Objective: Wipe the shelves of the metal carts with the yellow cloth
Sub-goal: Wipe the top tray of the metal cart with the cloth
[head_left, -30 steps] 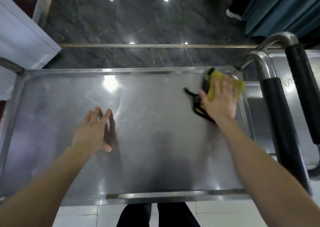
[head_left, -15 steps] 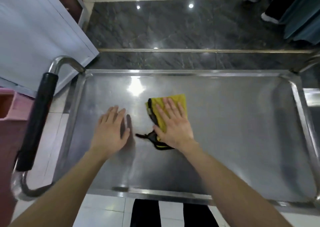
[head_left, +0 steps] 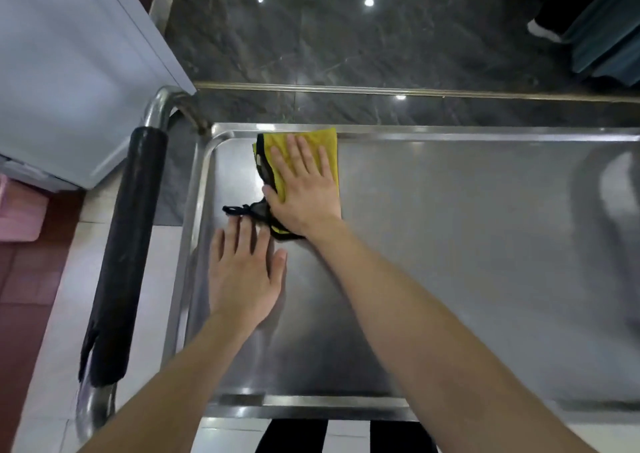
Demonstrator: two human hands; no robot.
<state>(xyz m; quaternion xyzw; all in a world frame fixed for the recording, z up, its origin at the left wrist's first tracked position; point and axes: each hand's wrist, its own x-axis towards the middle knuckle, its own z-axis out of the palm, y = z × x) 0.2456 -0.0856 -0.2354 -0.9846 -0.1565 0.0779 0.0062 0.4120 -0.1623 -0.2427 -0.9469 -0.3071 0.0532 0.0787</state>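
Observation:
The metal cart's top shelf point(head_left: 467, 245) fills the middle of the view. A yellow cloth point(head_left: 329, 144) with black trim lies flat near the shelf's far left corner, against the back rim. My right hand point(head_left: 304, 186) presses on it with straight, spread fingers. My left hand point(head_left: 242, 272) rests flat on the bare shelf just in front of the cloth, fingertips near its black loop. The cloth's middle is hidden under my right hand.
The cart's handle with a black foam grip point(head_left: 124, 255) stands at the left end. A white cabinet point(head_left: 69, 72) is at the far left, a pink bin point(head_left: 17, 210) beside it. Dark marble floor lies beyond; a person's shoes point(head_left: 543, 30) at top right.
My right hand has slid the cloth from the shelf's right end across to the far left corner. My left hand stayed flat on the shelf; the view swung left.

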